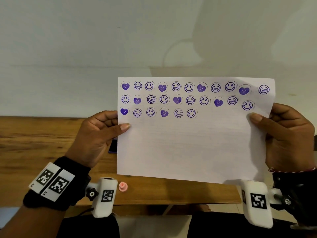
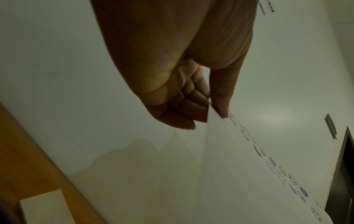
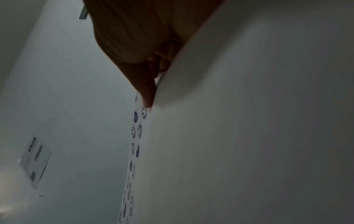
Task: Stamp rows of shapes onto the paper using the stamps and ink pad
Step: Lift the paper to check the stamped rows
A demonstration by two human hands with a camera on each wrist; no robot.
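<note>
White paper [image 1: 192, 145] hangs upright between both hands, long axis running across: left hand [image 1: 97, 136] pinches its left edge, right hand [image 1: 289, 136] its right; pink stamp [image 1: 123, 186] lies below the left.

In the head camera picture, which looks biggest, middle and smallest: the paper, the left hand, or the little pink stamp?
1. Paper, biggest by far.
2. Left hand, gripping the paper's edge.
3. Pink stamp, smallest, on the table.
All sit at differing distances from the camera, but the gaps look clear.
</note>
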